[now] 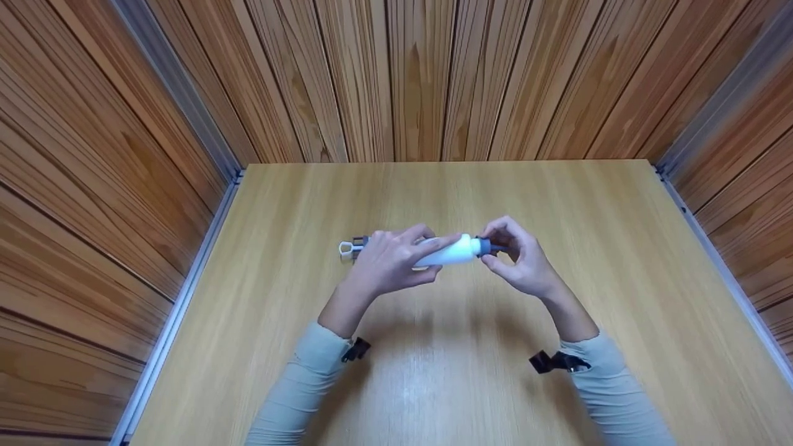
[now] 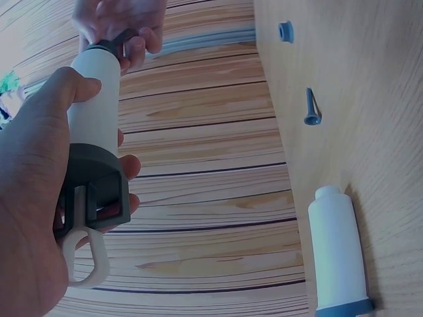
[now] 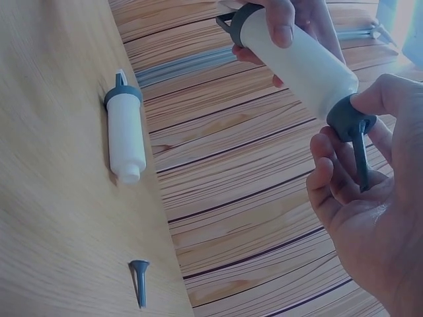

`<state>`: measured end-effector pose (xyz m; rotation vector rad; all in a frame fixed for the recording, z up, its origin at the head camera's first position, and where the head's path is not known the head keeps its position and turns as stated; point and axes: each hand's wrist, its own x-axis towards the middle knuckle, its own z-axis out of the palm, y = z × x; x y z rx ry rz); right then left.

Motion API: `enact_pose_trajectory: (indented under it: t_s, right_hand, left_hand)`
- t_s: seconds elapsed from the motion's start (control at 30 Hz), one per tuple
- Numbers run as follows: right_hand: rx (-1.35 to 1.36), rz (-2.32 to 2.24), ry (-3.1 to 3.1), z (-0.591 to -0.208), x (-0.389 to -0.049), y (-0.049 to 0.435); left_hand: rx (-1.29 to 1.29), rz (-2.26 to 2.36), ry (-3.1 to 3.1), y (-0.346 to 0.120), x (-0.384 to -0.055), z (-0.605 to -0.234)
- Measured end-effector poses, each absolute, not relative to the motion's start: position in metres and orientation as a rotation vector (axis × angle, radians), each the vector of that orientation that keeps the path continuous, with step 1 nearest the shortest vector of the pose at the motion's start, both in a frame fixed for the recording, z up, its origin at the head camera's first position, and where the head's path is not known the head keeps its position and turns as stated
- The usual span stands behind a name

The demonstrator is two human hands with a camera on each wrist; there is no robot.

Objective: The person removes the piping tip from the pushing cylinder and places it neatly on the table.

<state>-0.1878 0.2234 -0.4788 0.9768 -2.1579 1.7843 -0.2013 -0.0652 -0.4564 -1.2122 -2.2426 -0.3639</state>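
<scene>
A white syringe-like tube [image 1: 455, 251] is held above the table, with a dark grey flange [image 2: 99, 172] and a white ring handle [image 2: 89, 257] at one end. My left hand [image 1: 396, 257] grips its barrel, thumb laid along the side and fingers wrapped underneath. At the other end sits a dark grey nozzle cap [image 3: 347, 119] with a slim spout pointing toward the right palm. My right hand [image 1: 520, 257] pinches this cap between thumb and fingers. Whether the cap is fully seated on the barrel, I cannot tell.
A second white tube [image 3: 125, 132] with a grey collar lies on the table [image 1: 433, 384]. Near it are a small grey nozzle [image 2: 312, 109] and a short grey ring-like piece [image 2: 285, 32]. Wooden walls [image 1: 421, 80] stand at the back and sides.
</scene>
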Motion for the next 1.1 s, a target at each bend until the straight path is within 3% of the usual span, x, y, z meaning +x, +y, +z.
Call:
enact_pose_trajectory:
  t_s: [1.1]
  right_hand:
    - [1.042, 1.874, -2.018, -0.483, -0.19, 0.238]
  left_hand:
    - [-1.136, -0.442, -2.334, -0.097, -0.202, -0.48]
